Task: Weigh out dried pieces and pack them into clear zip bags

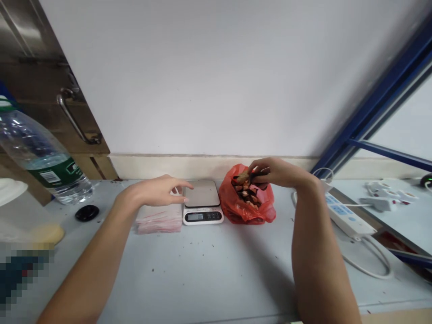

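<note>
My left hand (162, 190) hangs over the left edge of a small digital scale (202, 195), thumb and fingers apart, holding nothing. Below that hand lies a stack of clear plastic bags with pinkish edges (158, 220). A red plastic bag (232, 209) stands open just right of the scale, filled with dried brown, bark-like pieces (248, 194). At its mouth, my right hand (272, 173) has its fingers closed on a dried brown piece (242, 177); the fingertips are partly hidden. The scale's display is lit, but its figures are too small to read.
A large water bottle (54, 166), a black round lid (87, 213) and a whitish container (16, 211) stand at left. On the right are a white power strip (351, 216) with cables and a blue metal frame (367, 108). A wall (202, 90) rises behind. Crumbs dot the tabletop.
</note>
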Available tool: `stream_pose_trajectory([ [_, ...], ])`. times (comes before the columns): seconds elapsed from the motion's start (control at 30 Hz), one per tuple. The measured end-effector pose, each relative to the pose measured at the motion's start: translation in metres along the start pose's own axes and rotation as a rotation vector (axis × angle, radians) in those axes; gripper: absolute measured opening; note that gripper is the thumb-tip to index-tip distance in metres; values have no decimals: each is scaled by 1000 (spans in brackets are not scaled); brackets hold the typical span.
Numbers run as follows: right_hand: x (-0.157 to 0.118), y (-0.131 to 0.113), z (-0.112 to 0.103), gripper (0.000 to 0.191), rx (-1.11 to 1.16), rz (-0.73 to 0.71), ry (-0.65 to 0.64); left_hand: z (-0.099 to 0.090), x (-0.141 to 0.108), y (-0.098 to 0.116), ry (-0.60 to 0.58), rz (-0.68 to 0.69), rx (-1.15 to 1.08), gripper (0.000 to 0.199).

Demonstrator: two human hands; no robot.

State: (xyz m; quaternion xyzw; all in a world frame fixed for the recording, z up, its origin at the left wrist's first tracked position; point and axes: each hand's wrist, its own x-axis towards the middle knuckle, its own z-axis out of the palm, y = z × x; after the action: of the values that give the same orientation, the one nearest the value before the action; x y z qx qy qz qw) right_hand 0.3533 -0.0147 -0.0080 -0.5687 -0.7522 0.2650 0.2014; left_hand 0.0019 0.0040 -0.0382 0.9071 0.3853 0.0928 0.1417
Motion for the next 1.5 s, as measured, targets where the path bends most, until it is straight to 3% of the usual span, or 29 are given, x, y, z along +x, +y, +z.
stream_pose_trajectory([
  [0.1,5,-14,9,12,90,-101,-7,-2,-4,-7,-53,-46,21,49],
  [0.23,23,-33,36,12,212,-189,-16,-10,-5,-1,-129,-200,72,58],
  [0.4,41,-54,81,10,401,-19,-195,-19,-4,14,-270,-318,105,67],
  [0.57,53,-55,106,20,285,125,-204,-11,3,17,-359,-382,105,70],
  [0.67,56,-46,106,27,277,116,-188,-6,7,17,-371,-365,97,69],
  [0.87,58,-36,102,16,333,15,-133,-6,6,18,-353,-374,104,68],
  [1.3,55,-44,99,12,149,-141,-41,-7,5,12,-348,-359,92,72],
  [1.5,49,-45,86,5,213,-99,1,-14,3,15,-344,-379,87,70],
])
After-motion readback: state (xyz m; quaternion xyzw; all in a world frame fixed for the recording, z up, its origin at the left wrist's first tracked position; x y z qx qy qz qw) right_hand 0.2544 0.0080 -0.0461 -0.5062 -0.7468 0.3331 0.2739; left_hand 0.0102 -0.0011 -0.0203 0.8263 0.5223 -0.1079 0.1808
